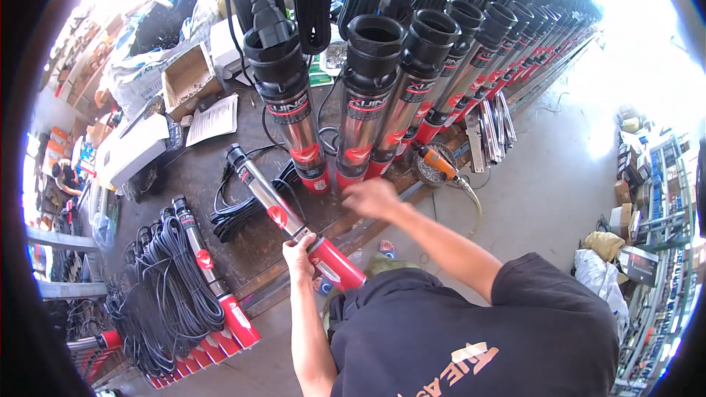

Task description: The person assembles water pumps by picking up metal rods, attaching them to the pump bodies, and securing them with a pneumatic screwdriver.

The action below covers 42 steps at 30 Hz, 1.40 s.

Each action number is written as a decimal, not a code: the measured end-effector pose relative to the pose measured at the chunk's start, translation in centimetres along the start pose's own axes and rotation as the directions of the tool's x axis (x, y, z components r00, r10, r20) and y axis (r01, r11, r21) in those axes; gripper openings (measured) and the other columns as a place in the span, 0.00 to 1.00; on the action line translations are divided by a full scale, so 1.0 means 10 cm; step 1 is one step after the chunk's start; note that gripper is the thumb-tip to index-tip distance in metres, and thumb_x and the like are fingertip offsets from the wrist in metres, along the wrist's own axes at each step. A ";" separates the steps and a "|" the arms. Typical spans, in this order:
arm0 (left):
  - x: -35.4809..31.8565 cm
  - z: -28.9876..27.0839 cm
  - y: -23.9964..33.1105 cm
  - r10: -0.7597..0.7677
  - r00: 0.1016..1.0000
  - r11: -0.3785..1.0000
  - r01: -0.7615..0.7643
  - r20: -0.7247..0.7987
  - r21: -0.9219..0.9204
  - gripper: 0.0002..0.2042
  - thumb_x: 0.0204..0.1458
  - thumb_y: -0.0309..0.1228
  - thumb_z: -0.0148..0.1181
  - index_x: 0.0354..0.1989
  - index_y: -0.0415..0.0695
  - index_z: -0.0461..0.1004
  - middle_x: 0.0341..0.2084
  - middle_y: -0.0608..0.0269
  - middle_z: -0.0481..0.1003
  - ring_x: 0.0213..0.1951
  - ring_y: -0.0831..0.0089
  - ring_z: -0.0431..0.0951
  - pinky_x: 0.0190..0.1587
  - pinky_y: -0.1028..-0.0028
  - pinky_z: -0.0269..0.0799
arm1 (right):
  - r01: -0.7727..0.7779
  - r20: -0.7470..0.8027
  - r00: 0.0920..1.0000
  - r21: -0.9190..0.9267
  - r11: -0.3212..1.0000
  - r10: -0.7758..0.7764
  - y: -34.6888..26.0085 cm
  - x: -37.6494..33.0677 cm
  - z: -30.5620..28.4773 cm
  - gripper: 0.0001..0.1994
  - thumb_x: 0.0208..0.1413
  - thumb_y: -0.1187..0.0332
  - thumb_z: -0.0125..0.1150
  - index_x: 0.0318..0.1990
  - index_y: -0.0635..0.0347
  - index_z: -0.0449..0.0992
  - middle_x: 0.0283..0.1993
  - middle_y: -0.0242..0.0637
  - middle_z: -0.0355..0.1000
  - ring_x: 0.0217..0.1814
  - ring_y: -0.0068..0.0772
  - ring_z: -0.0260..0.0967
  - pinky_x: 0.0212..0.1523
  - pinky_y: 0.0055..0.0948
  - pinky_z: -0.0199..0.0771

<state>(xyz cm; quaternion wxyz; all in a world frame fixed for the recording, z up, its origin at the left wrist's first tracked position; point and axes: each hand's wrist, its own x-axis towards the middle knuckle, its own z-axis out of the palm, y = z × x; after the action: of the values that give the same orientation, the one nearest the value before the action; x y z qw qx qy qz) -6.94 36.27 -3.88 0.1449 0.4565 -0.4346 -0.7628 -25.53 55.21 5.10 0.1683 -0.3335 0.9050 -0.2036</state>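
Note:
My left hand (pixel 299 256) is wrapped round a slim submersible pump (pixel 263 192), silver with a black top and a red lower end. The pump lies tilted, its red end toward my body and its black top over the workbench (pixel 209 169). My right hand (pixel 371 200) hovers in front of the red bases of the upright pumps (pixel 358 132), fingers curled together. Whatever it may hold is too small to make out. Beside the held pump's upper part lies a coiled black cable (pixel 246 213).
Long rows of upright pumps with cables run to the far right. Finished-looking pumps with coiled cables (pixel 176 287) lie at the left. An orange power tool (pixel 439 162) rests in a round dish near metal strips (pixel 494 132). A wooden box (pixel 190 81) and papers (pixel 213 119) sit farther back.

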 end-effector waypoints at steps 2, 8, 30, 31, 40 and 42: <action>-0.06 0.05 0.07 -0.008 1.000 1.000 0.008 0.005 -0.001 0.31 0.36 0.24 0.77 0.49 0.37 0.65 0.34 0.56 0.77 0.32 0.66 0.81 0.37 0.63 0.82 | -0.126 -0.283 0.950 0.045 0.991 0.134 0.71 -0.27 -0.50 0.13 0.55 0.56 0.61 0.40 0.49 0.84 0.39 0.42 0.81 0.43 0.48 0.79 0.45 0.45 0.79; -0.08 0.07 0.11 -0.039 0.999 0.999 0.039 0.034 0.003 0.31 0.37 0.25 0.77 0.48 0.38 0.64 0.35 0.56 0.76 0.33 0.66 0.80 0.37 0.62 0.83 | 0.118 -0.173 0.965 -0.384 0.916 -0.197 1.91 -0.59 -0.95 0.09 0.48 0.70 0.63 0.38 0.54 0.81 0.40 0.38 0.76 0.41 0.47 0.77 0.39 0.43 0.78; -0.19 -0.01 0.05 -0.050 0.998 0.997 0.048 0.038 0.059 0.37 0.37 0.26 0.77 0.54 0.38 0.59 0.43 0.52 0.74 0.39 0.65 0.80 0.42 0.64 0.82 | 0.147 -0.314 0.938 -0.012 0.989 -0.143 0.79 -0.77 -0.56 0.06 0.52 0.69 0.68 0.35 0.59 0.79 0.44 0.41 0.69 0.49 0.46 0.72 0.47 0.41 0.74; -0.21 -0.02 0.07 -0.052 0.998 0.997 0.049 0.038 0.055 0.37 0.37 0.25 0.77 0.55 0.38 0.59 0.43 0.52 0.74 0.39 0.65 0.80 0.42 0.64 0.82 | 0.204 -0.296 0.942 0.127 0.971 -0.159 0.48 -0.75 -0.35 0.06 0.52 0.69 0.69 0.35 0.59 0.79 0.45 0.41 0.70 0.48 0.45 0.72 0.48 0.39 0.74; -0.15 0.01 0.05 -0.022 0.997 1.000 0.023 0.074 -0.016 0.37 0.39 0.21 0.76 0.56 0.37 0.57 0.45 0.49 0.74 0.42 0.62 0.82 0.41 0.61 0.84 | 0.370 -0.162 0.927 0.540 0.756 -0.338 -0.62 0.03 0.85 0.08 0.55 0.72 0.69 0.37 0.68 0.79 0.44 0.38 0.72 0.44 0.30 0.74 0.46 0.28 0.75; -0.13 -0.01 0.03 -0.019 0.996 1.000 0.021 0.086 -0.022 0.37 0.39 0.21 0.75 0.57 0.37 0.56 0.45 0.49 0.74 0.42 0.60 0.83 0.42 0.59 0.84 | 0.149 -0.030 0.984 0.676 0.721 -0.176 -0.61 0.03 0.87 0.09 0.56 0.71 0.69 0.38 0.67 0.78 0.40 0.37 0.74 0.40 0.27 0.74 0.43 0.26 0.75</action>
<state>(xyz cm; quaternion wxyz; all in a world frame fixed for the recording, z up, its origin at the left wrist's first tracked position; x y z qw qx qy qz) -6.25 36.81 -2.90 0.1237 0.4262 -0.4267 -0.7880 -18.65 48.51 0.52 0.2756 -0.3312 0.7333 -0.5260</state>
